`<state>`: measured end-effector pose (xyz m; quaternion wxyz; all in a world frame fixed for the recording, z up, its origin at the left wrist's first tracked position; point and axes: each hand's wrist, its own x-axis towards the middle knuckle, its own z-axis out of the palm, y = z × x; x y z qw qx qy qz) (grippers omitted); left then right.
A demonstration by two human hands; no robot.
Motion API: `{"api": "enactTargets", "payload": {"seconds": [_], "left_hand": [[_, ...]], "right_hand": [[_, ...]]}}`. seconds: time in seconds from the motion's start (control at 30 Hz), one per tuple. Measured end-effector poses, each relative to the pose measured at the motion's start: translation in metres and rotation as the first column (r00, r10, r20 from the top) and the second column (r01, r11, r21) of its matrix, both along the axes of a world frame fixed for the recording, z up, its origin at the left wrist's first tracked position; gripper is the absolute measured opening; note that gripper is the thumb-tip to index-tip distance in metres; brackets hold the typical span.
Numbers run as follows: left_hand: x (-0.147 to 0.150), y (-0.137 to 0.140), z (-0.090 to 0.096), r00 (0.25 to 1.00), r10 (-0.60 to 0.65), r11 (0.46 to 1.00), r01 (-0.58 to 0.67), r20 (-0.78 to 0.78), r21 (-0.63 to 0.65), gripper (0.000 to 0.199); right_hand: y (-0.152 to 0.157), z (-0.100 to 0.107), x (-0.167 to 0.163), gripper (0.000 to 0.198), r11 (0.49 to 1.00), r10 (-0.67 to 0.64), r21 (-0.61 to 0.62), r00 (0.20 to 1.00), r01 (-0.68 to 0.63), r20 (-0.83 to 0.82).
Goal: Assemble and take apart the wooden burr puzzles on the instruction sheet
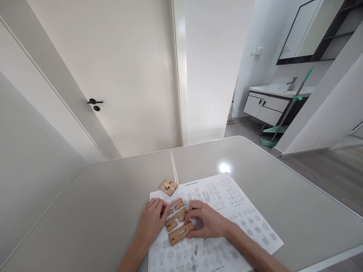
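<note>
Three notched wooden puzzle pieces lie side by side on a printed sheet, between my hands. The nearest piece, marked 2 [177,237], has a long slot; my right hand [208,221] is closed around its right end, with thumb and finger bent. In the middle lies the piece marked 3 [171,224], close to my right fingertips. My left hand [151,219] has curled fingers and pinches the left end of the farthest puzzle piece [179,203]. Beyond them, a small group of wooden pieces [168,186] sits together at the sheet's upper left edge.
The printed instruction sheet [249,223] covers part of the grey table [113,204], which has a seam [173,166] across it. A white door [136,75] stands behind. At the right are a washbasin cabinet [265,105] and a green broom and dustpan [268,141].
</note>
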<state>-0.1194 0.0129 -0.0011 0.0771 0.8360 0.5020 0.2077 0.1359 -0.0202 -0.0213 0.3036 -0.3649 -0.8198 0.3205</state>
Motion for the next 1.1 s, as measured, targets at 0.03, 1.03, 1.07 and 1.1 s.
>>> {"api": "enactTargets", "payload": {"seconds": [0.03,1.03,1.07,1.1], "left_hand": [[0.000,0.000,0.000,1.000,0.007,1.000,-0.006,-0.010,0.013,0.034],[-0.001,-0.007,0.019,0.943,-0.327,0.943,0.329,-0.060,0.041,0.025],[0.000,-0.007,0.020,0.943,-0.328,0.943,0.331,-0.056,0.037,0.025],[0.000,-0.008,0.020,0.941,-0.333,0.942,0.335,-0.053,0.034,0.025]], "right_hand": [[0.000,0.000,0.000,0.033,1.000,0.001,-0.006,1.000,-0.001,0.000],[0.000,0.007,0.002,0.027,0.997,0.057,-0.045,0.997,-0.059,-0.060],[0.000,0.008,0.002,0.028,0.996,0.061,-0.054,0.994,-0.066,-0.087],[0.000,0.009,0.001,0.030,0.994,0.063,-0.077,0.991,-0.073,-0.121]]}}
